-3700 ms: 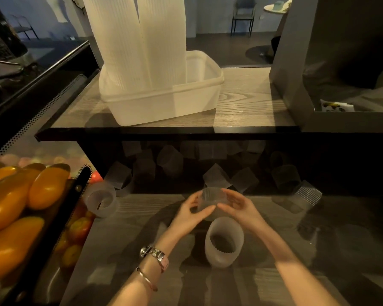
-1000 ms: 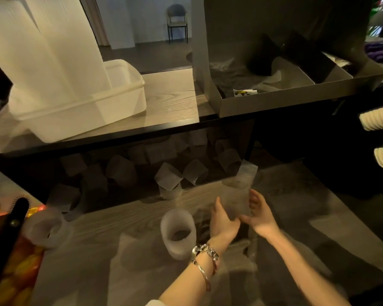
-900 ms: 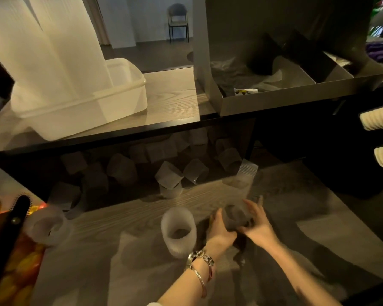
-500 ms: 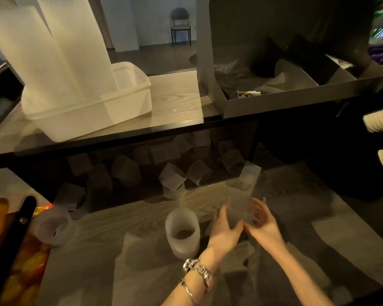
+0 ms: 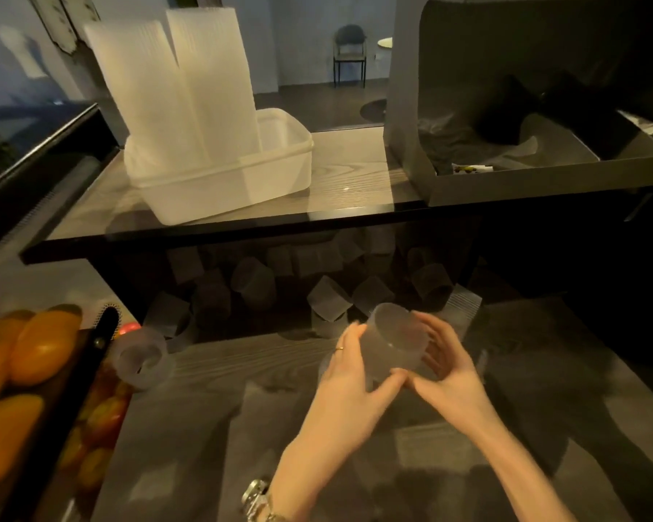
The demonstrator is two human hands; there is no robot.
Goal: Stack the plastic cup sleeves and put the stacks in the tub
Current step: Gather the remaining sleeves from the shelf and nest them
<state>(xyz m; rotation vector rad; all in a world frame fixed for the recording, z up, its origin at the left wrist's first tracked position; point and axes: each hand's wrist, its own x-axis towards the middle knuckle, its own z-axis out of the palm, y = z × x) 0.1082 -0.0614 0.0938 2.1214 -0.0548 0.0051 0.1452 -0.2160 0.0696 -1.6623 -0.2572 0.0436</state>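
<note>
A frosted plastic cup sleeve [image 5: 396, 342] is held between both hands above the lower wooden counter. My left hand [image 5: 355, 374] grips its left side and my right hand [image 5: 445, 365] cups its right side, thumbs meeting underneath. The stack that stood on the counter is mostly hidden behind my left hand. Several loose sleeves [image 5: 328, 303] lie in the shadow under the shelf, one more sleeve [image 5: 142, 356] at the left. The white tub [image 5: 276, 171] on the upper shelf holds two tall sleeve stacks [image 5: 181, 92].
A tray of orange and red fruit [image 5: 23, 356] fills the left edge. A grey cardboard box [image 5: 543, 178] sits on the upper shelf at the right. The shelf's front edge [image 5: 242, 231] overhangs the loose sleeves.
The hands carried the sleeve left, over the spot where the short stack stands. The view swung back left, bringing the fruit tray into sight again.
</note>
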